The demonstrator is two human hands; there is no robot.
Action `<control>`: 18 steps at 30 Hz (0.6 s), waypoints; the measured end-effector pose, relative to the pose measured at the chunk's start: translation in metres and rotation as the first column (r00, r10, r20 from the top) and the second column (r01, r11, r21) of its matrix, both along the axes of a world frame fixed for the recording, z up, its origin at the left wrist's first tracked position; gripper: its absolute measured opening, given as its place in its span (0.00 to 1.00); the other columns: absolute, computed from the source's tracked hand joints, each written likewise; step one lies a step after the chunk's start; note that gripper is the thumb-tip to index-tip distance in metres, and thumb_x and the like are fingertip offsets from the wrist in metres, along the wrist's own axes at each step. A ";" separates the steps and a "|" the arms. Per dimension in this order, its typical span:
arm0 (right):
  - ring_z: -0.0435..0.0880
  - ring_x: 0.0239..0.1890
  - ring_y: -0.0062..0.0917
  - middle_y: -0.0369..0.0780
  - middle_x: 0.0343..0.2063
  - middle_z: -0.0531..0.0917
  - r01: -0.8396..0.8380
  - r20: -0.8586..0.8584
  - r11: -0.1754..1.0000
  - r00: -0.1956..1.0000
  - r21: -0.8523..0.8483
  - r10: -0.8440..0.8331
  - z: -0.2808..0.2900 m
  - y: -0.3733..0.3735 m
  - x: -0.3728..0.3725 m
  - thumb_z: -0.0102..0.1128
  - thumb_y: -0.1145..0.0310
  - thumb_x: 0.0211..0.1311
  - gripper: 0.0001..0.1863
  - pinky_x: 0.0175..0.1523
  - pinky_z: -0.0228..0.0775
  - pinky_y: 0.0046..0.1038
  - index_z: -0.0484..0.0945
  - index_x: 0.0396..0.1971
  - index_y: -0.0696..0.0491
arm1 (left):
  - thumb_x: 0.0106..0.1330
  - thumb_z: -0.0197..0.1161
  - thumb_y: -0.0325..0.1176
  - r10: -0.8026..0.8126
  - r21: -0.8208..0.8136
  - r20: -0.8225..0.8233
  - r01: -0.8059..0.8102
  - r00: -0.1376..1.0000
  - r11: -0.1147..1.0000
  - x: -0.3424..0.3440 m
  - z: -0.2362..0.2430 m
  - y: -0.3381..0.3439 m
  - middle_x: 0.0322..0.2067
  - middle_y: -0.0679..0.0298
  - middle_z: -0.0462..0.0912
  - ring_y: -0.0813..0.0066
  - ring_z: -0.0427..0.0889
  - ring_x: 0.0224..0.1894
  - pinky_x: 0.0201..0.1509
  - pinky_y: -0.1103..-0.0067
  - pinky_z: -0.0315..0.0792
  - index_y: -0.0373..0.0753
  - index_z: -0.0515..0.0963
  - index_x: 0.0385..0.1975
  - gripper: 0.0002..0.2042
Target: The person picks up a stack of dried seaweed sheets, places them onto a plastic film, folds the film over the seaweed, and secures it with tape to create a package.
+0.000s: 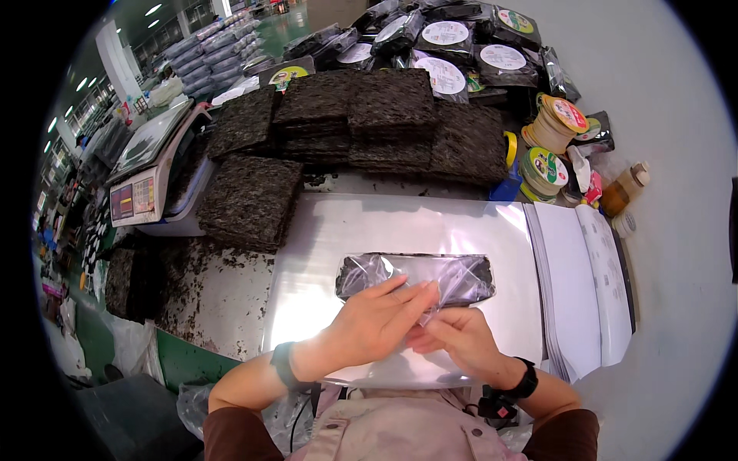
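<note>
A dark oblong bundle of pressed seaweed point(477, 286), partly wrapped in clear plastic film point(384, 266), lies crosswise in front of me on a shiny sheet point(323, 230). My left hand point(377, 319) reaches over the bundle's near edge, its fingers stretched out and resting on the film. At that same edge my right hand point(461, 342) pinches a gathered fold of the film between thumb and fingers. The two hands almost touch, and they hide the near middle of the bundle.
Stacks of dark seaweed sheets point(392, 107) line the back, with another stack point(250, 201) at left beside a scale point(146, 184). Wrapped packs point(442, 38) pile behind. At right stand rolls of labels point(557, 123), a bottle point(624, 188) and paper sheets point(565, 269) by the wall.
</note>
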State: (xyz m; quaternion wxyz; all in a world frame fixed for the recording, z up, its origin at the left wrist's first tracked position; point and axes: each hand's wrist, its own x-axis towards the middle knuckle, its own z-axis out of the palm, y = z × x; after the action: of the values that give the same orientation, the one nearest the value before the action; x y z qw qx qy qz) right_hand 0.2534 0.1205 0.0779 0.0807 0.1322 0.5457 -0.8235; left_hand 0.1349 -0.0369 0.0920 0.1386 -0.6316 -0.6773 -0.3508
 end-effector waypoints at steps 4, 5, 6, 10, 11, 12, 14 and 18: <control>0.84 0.31 0.24 0.42 0.31 0.83 0.153 -0.003 0.975 0.988 -0.164 -0.155 -0.008 -0.011 -0.013 0.55 0.71 0.64 0.09 0.37 0.78 0.23 0.78 0.35 0.61 | 0.47 0.67 0.32 0.195 -0.075 -0.081 -0.201 0.977 0.977 -0.011 0.013 0.002 0.41 0.57 0.81 0.58 0.79 0.45 0.51 0.66 0.72 0.34 0.74 0.48 0.24; 0.83 0.30 0.24 0.42 0.31 0.83 0.189 -0.018 0.967 0.981 -0.172 -0.195 -0.008 -0.013 -0.016 0.55 0.71 0.64 0.08 0.36 0.78 0.23 0.78 0.35 0.61 | 0.46 0.68 0.35 0.285 -0.091 -0.147 -0.300 0.947 0.950 -0.014 0.021 0.004 0.41 0.57 0.81 0.58 0.79 0.45 0.50 0.65 0.71 0.36 0.76 0.47 0.25; 0.83 0.30 0.24 0.42 0.30 0.83 0.225 -0.032 0.957 0.972 -0.181 -0.234 -0.008 -0.014 -0.017 0.55 0.71 0.64 0.08 0.36 0.78 0.23 0.78 0.34 0.61 | 0.44 0.69 0.37 0.340 -0.077 -0.132 -0.352 0.931 0.933 -0.019 0.020 0.006 0.42 0.57 0.81 0.58 0.78 0.45 0.50 0.65 0.71 0.39 0.77 0.45 0.25; 0.83 0.29 0.23 0.42 0.30 0.83 0.280 -0.123 0.954 0.948 -0.106 -0.292 -0.014 -0.023 -0.022 0.54 0.70 0.64 0.08 0.37 0.78 0.24 0.78 0.34 0.61 | 0.38 0.73 0.42 0.486 -0.061 -0.003 -0.485 0.874 0.872 -0.028 0.006 0.007 0.43 0.58 0.81 0.58 0.77 0.46 0.49 0.67 0.71 0.45 0.82 0.38 0.23; 0.83 0.29 0.23 0.42 0.30 0.83 0.288 -0.132 0.955 0.946 -0.074 -0.296 -0.020 -0.024 -0.023 0.54 0.70 0.65 0.09 0.37 0.78 0.24 0.78 0.34 0.61 | 0.38 0.73 0.42 0.486 -0.085 0.038 -0.481 0.873 0.872 -0.029 0.004 0.008 0.43 0.58 0.80 0.58 0.77 0.46 0.49 0.67 0.71 0.45 0.82 0.39 0.23; 0.83 0.30 0.23 0.42 0.30 0.83 0.297 -0.142 0.954 0.943 -0.042 -0.300 -0.023 -0.024 -0.024 0.54 0.70 0.65 0.09 0.38 0.78 0.24 0.78 0.35 0.61 | 0.38 0.73 0.42 0.485 -0.109 0.079 -0.477 0.871 0.872 -0.031 0.003 0.009 0.44 0.59 0.80 0.58 0.77 0.46 0.49 0.67 0.71 0.44 0.82 0.39 0.24; 0.83 0.31 0.24 0.42 0.30 0.83 0.295 -0.122 0.956 0.949 0.002 -0.292 -0.024 -0.023 -0.028 0.53 0.69 0.65 0.10 0.39 0.78 0.24 0.78 0.35 0.61 | 0.38 0.74 0.40 0.477 -0.103 0.097 -0.467 0.874 0.878 -0.034 0.000 0.009 0.44 0.59 0.80 0.58 0.76 0.47 0.49 0.68 0.71 0.44 0.82 0.40 0.24; 0.84 0.32 0.25 0.43 0.30 0.83 0.291 -0.103 0.955 0.953 0.050 -0.285 -0.022 -0.022 -0.033 0.54 0.69 0.65 0.10 0.40 0.79 0.24 0.77 0.36 0.62 | 0.39 0.75 0.38 0.300 -0.176 0.057 -0.286 0.952 0.942 -0.048 0.010 0.005 0.46 0.57 0.79 0.58 0.76 0.48 0.50 0.68 0.71 0.47 0.83 0.40 0.22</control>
State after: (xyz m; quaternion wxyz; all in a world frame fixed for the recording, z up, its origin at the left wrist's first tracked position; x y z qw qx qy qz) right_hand 0.2204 0.0988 0.0563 -0.0702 0.1738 0.5503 -0.8136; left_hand 0.0865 -0.0321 0.1016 0.1081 -0.5179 -0.7957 -0.2948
